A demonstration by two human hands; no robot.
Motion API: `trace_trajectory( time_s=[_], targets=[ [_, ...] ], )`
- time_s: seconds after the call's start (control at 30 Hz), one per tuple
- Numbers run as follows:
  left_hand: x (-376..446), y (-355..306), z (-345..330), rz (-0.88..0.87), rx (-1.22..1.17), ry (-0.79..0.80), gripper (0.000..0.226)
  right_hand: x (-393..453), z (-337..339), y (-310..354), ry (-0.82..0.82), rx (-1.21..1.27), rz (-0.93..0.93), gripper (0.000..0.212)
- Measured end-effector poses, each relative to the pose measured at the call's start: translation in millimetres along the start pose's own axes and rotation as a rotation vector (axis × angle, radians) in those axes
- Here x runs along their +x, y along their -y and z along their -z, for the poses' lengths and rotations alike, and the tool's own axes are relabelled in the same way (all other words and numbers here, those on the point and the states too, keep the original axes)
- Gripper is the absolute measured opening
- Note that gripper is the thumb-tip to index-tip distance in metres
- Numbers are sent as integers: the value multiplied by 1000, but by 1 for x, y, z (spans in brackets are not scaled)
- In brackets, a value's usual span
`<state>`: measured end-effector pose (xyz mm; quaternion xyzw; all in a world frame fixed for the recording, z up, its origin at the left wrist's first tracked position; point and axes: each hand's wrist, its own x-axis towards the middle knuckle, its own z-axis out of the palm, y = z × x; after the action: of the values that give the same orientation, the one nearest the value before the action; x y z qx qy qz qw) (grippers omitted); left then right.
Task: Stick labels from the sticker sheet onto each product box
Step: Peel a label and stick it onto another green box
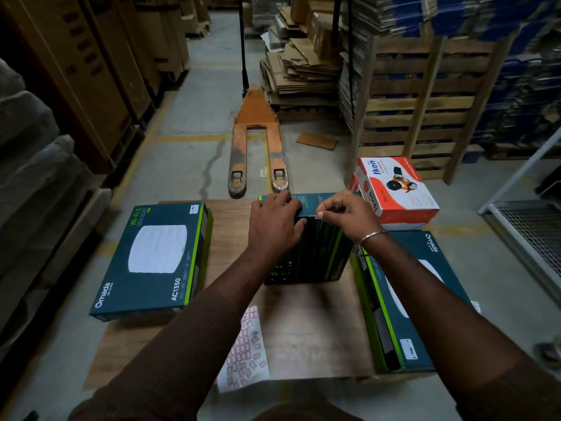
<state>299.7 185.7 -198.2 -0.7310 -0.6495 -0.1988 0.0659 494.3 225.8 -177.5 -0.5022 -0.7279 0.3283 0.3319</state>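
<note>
A dark teal product box point(315, 253) stands tilted on its edge in the middle of the wooden board point(306, 326). My left hand point(273, 223) rests flat on its upper left corner, fingers straight. My right hand point(349, 215) pinches a small red-edged label point(319, 214) against the box's top edge. The sticker sheet point(244, 350), with several red-bordered labels, lies near the board's front edge. A teal Omada box point(154, 259) lies flat at the left. Another Omada box point(403, 302) lies at the right, partly under my right forearm.
A red and white Ikon box point(397, 189) sits on the board's far right. An orange pallet jack point(258, 141) stands on the concrete floor beyond. Flattened cardboard and wooden pallets point(409, 101) are stacked at the back right; tall cartons line the left. A metal mesh frame point(528, 232) is at right.
</note>
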Motion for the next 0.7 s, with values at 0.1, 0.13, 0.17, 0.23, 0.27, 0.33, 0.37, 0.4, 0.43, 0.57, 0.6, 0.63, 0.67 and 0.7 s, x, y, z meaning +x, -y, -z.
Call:
trace_trajectory(
  time_s=[0.1,0.13,0.17,0.23,0.27,0.33,0.37,0.4,0.43,0.57,0.6,0.63,0.67,0.7],
  targets=[
    [2,0,0,6,9,4,36,3,-5,-1,15,-50,4,4],
    [3,0,0,8,9,7,37,4,-7,-1,14,-55,4,3],
    [3,0,0,12,9,8,37,5,-9,-1,12,-57,5,1],
    [5,0,-1,22,9,11,38,5,-11,-1,4,-66,13,4],
    [5,0,-1,27,6,13,38,6,-12,-2,2,-67,14,5],
    [6,-1,-1,34,0,14,38,7,-12,-2,0,-62,14,6],
    [7,-1,-1,36,1,15,37,8,-12,-3,-1,-56,12,6],
    [7,-1,-1,36,5,16,37,9,-12,-3,-3,-51,10,5],
    [8,-1,-1,34,9,19,37,10,-12,-3,-3,-54,11,5],
    [10,0,-1,25,8,32,39,12,-12,-4,-4,-102,17,5],
    [10,1,-1,21,12,30,39,12,-12,-4,-5,-105,16,5],
    [10,1,-1,18,19,27,39,12,-12,-4,-7,-108,17,5],
    [10,1,-1,15,25,26,40,12,-12,-4,-9,-113,19,5],
    [11,1,-1,14,30,26,40,11,-12,-3,-12,-119,21,5]
  ],
)
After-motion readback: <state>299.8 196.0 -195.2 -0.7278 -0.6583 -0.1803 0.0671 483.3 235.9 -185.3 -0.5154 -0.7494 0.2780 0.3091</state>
